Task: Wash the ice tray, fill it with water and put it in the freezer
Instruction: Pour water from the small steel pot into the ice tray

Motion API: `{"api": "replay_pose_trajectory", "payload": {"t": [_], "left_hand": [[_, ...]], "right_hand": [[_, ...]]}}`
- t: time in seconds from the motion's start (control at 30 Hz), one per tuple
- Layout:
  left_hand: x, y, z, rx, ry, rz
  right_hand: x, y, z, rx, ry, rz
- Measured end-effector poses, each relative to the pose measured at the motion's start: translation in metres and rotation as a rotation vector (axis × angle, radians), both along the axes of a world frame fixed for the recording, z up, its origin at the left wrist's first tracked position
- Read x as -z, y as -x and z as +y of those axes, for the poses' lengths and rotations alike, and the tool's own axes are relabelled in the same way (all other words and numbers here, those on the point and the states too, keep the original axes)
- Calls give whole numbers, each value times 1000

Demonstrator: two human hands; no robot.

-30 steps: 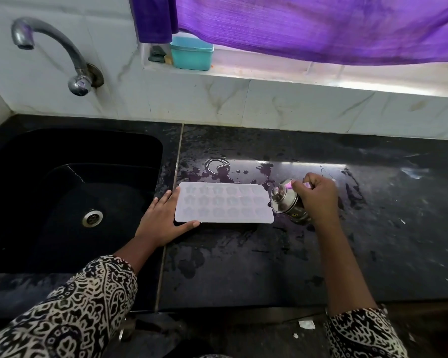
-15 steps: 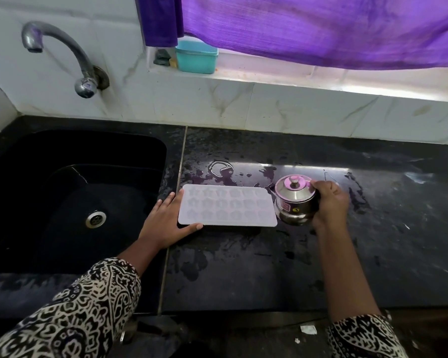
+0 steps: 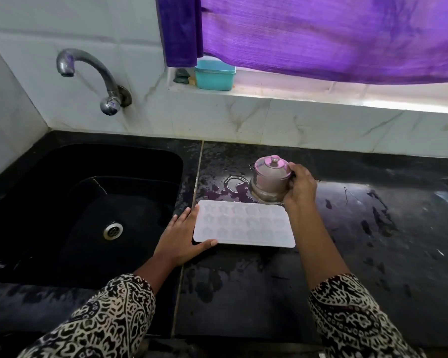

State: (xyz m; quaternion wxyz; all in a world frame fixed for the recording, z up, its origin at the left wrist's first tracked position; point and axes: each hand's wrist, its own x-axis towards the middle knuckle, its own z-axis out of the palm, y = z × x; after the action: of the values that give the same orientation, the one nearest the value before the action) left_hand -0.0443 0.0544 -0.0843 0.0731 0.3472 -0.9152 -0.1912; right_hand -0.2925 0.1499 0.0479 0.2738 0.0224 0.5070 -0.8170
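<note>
The ice tray [image 3: 243,224] lies on the wet dark surface [image 3: 373,241] beside the sink [image 3: 62,192]; left grip [image 3: 179,237] touches its left edge, fingers straight. Just behind it, right grip [image 3: 299,188] curls round a lidded steel pot [image 3: 268,180], possibly set down.

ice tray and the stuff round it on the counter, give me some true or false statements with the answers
1. The white rectangular ice tray lies on the black stone counter, right of the black sink. True.
2. The right hand grips the small lidded steel pot. True.
3. That pot stands in the sink. False: it is behind the tray, at the counter.
4. The left hand is inside the sink. False: it rests against the tray's left end.
5. The teal plastic box sits beside the tray. False: it is on the white window ledge.
</note>
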Motion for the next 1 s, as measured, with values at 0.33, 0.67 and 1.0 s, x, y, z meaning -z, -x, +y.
{"api": "replay_pose_trajectory", "payload": {"t": [0.33, 0.67, 1.0], "left_hand": [[2, 1, -3, -1, 9, 4], [3, 0, -3, 7, 7, 10], [3, 0, -4, 5, 1, -6]], "right_hand": [[54, 7, -83, -102, -33, -31], [83, 8, -100, -105, -12, -25], [76, 12, -86, -179, -300, 229]]}}
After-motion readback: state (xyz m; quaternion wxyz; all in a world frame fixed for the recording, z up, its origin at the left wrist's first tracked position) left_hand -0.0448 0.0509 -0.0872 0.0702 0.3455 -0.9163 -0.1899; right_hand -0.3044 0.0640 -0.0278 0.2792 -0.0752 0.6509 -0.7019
